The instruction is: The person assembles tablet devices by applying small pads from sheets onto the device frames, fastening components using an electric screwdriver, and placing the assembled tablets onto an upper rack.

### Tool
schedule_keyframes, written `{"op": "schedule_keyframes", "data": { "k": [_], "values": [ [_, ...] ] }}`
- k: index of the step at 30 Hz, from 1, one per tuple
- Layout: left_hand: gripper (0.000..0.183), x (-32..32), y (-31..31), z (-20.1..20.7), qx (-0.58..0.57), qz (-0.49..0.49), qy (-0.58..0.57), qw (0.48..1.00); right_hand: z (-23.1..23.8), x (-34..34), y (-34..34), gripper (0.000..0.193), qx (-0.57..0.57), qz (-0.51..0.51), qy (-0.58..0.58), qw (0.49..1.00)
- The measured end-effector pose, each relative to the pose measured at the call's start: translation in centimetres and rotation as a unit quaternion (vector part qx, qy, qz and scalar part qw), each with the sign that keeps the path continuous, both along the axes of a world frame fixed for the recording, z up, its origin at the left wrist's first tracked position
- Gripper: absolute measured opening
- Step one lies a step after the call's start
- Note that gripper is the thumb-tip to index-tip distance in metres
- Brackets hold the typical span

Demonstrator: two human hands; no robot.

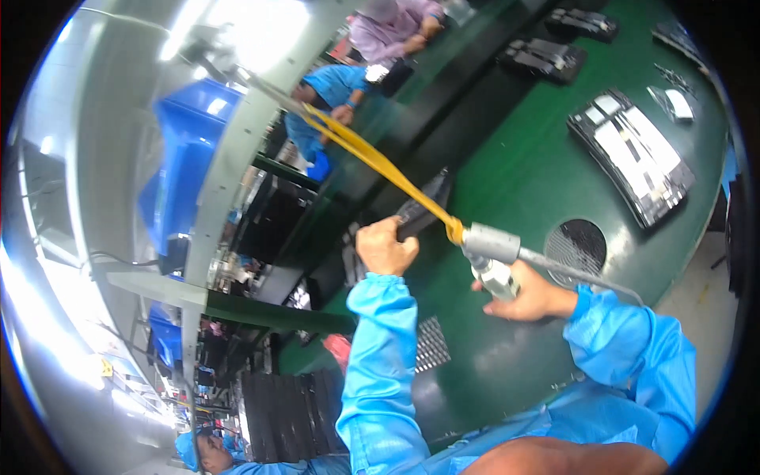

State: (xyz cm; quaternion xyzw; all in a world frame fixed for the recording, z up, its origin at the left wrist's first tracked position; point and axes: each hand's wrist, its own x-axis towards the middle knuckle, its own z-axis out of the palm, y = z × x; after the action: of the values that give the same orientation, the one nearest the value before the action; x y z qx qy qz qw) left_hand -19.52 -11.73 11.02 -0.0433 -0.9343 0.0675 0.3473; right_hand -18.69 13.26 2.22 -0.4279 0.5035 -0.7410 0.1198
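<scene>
My left hand (385,246) is closed at the edge of a black flat part (430,199), which lies at the edge of the dark strip beside the green table; its fingertips are partly hidden. Further right, my right hand (535,294) grips a power screwdriver (496,277) with a white and grey body. A yellow elastic band (380,165) is looped on the grey sleeve at its upper end. The tool is held above the table, and a grey cable or hose (578,274) runs off to the right from it.
A white and black device assembly (631,157) lies on the green table (507,170), with a round black grille (576,248) nearer. Black assemblies (543,60) stand farther back. A metal post (218,182) rises at left. Other people sit across the line and at lower left.
</scene>
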Motion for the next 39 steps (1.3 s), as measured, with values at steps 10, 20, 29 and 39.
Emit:
{"op": "schedule_keyframes", "data": {
  "k": [10, 20, 29, 39],
  "values": [
    [0.049, 13.7, 11.9, -1.3, 0.033, -0.066, -0.145, 0.987, 5.0, -4.6, 5.8, 0.039, -0.017, -0.156, -0.094, 0.983],
    [0.044, 18.3, 17.3, -9.6, 0.271, -0.141, -0.186, 0.934, 2.7, -5.9, 6.0, 0.024, -0.019, -0.169, -0.113, 0.979],
    [0.054, 18.1, 16.8, -10.2, 0.351, -0.123, -0.163, 0.914, 2.0, -5.8, 5.8, 0.026, 0.000, -0.169, -0.102, 0.980],
    [0.049, 18.0, 16.7, -10.2, 0.380, -0.115, -0.157, 0.904, 1.5, -6.3, 5.4, 0.024, 0.037, -0.180, -0.096, 0.978]
  ]
}}
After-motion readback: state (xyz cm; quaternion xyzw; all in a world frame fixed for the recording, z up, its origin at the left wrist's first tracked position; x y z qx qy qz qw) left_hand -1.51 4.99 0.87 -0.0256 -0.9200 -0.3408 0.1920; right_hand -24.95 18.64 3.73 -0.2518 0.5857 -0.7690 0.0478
